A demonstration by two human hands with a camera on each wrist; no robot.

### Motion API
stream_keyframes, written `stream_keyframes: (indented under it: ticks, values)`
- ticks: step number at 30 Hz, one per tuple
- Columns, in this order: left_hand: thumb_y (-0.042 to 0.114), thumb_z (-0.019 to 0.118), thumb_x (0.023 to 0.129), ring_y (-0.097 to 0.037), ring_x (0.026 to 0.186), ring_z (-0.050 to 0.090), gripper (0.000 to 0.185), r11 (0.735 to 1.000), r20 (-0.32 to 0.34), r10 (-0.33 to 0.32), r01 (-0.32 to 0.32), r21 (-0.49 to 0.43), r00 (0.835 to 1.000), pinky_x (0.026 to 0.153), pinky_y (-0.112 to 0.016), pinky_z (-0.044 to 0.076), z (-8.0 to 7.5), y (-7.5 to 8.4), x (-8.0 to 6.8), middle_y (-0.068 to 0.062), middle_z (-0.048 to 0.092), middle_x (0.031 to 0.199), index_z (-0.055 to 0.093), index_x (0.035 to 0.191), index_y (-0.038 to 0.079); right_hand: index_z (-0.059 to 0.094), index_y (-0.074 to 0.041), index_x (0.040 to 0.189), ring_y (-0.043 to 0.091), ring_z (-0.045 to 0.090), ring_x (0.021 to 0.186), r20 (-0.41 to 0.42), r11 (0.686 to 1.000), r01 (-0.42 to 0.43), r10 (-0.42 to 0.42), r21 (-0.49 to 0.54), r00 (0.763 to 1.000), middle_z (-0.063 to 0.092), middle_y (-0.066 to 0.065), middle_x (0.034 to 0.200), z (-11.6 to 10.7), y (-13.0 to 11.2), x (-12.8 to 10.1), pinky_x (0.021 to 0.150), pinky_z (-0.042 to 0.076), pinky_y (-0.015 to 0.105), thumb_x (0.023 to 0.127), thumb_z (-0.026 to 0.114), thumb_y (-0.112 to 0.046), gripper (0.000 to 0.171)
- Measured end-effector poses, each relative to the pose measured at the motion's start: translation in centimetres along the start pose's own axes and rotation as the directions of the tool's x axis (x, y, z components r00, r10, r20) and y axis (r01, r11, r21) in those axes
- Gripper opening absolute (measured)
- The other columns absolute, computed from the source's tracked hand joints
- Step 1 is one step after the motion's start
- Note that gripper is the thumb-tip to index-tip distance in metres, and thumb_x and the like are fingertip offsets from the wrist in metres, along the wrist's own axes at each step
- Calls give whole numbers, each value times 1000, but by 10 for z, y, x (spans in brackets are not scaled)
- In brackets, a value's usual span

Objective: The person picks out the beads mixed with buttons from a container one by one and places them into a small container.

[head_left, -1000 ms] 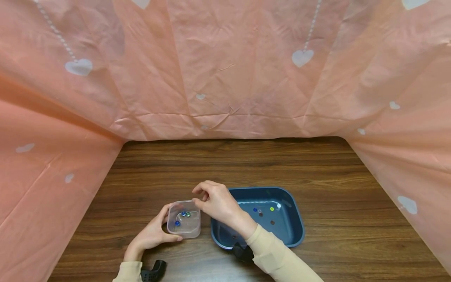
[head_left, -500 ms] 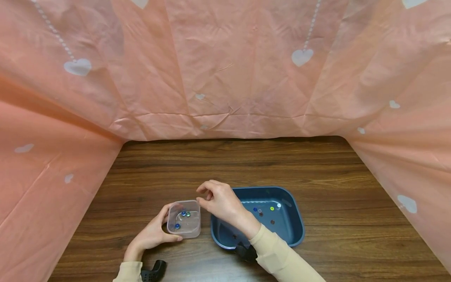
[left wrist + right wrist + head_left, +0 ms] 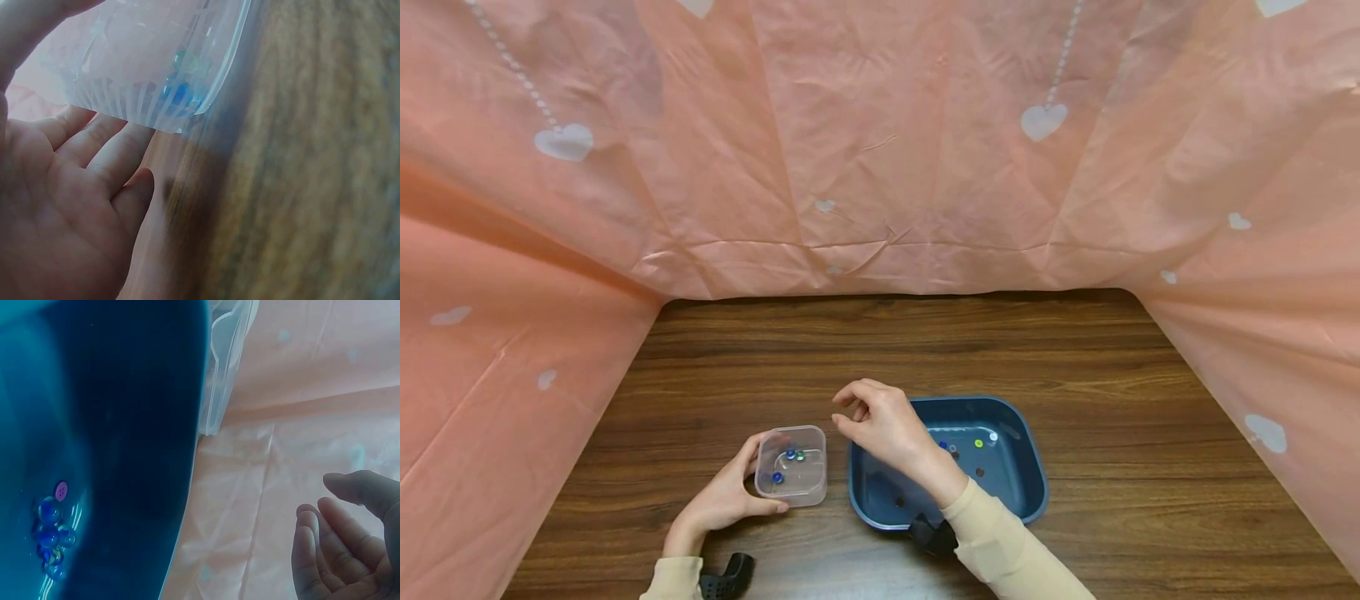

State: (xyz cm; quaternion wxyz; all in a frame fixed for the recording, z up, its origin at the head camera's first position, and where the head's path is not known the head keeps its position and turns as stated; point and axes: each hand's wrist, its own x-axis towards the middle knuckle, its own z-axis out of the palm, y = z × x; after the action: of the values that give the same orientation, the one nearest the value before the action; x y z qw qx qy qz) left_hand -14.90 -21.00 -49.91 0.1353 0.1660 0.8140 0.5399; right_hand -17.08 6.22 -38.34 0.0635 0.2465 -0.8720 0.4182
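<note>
My left hand (image 3: 721, 498) holds a small clear plastic box (image 3: 808, 492), thumb on its near side and fingers around its left and back. Inside lie two blue marbles (image 3: 778, 477) and a greenish one (image 3: 801, 456); blue and green marbles (image 3: 177, 94) also show through the wall in the left wrist view. My right hand (image 3: 883, 427) hovers over the left part of a dark blue basin (image 3: 1033, 467). Its fingers are loosely bent, thumb and fingertips apart, with nothing between them in the right wrist view. Several marbles (image 3: 49, 536) and a pink button (image 3: 60, 491) lie on the basin floor.
More small pieces sit in the basin, among them a yellow one (image 3: 978, 443), a white one (image 3: 993, 437) and brown ones (image 3: 980, 472). The wood-grain table (image 3: 1112, 375) is walled by a pink curtain (image 3: 880, 167) with pale hearts. Black wrist mounts (image 3: 730, 577) reach close to the tabletop.
My right hand has drawn back from the box's rim, moving right over the basin. One blue marble in the box has shifted slightly. My left hand keeps its place.
</note>
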Motion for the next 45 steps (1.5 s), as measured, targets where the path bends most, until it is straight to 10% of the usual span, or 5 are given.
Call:
stream_keyframes:
  ticks: [45]
  values:
    - [23,89,71,-36,129,49,93,998,-11,-2,2,59,1000,99,-40,38,0,-2,0,-16,44,147,34,146,15,72,-12,99,9,58,69,-25,972,-217,221,93,975,66,-4,82,-30,14,-7,62,48,26,84,76,-13,15]
